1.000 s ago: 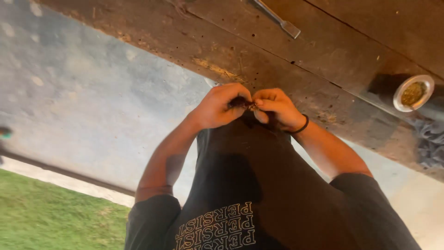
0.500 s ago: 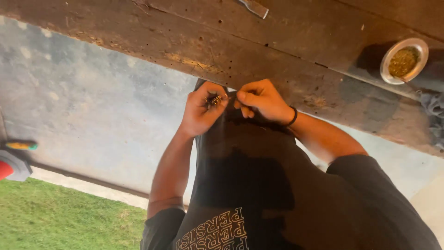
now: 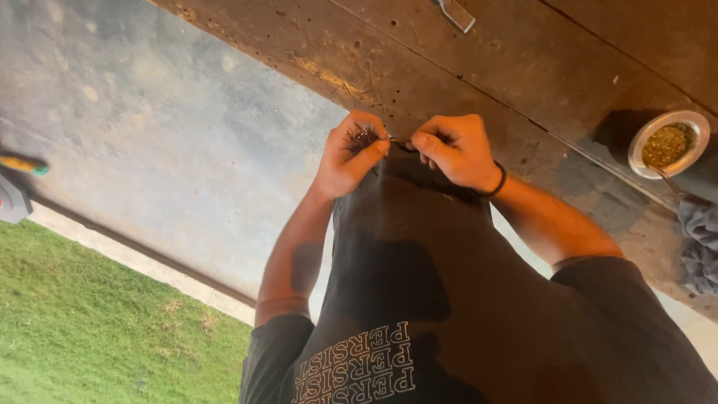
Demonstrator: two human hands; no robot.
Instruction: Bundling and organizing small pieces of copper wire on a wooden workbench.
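Note:
My left hand (image 3: pixel 350 155) is curled around a small tangle of thin dark metal pieces (image 3: pixel 363 137), held just in front of my chest. My right hand (image 3: pixel 455 148), with a black band at the wrist, pinches one thin piece (image 3: pixel 400 143) between thumb and forefinger, right beside the tangle. The two hands almost touch above the edge of a worn wooden bench (image 3: pixel 479 67). What the pieces are is too small to tell.
On the bench at the right stands a round metal bowl (image 3: pixel 668 144) of yellowish bits, with a grey cloth (image 3: pixel 700 243) beside it. A flat metal tool (image 3: pixel 456 13) lies at the top. Concrete floor (image 3: pixel 149 135), grass (image 3: pixel 90 322) and an orange-handled tool (image 3: pixel 22 163) lie left.
The hands have drawn slightly apart, and the dark tangle now shows in my left hand. The view has shifted, bringing the bowl lower at the right.

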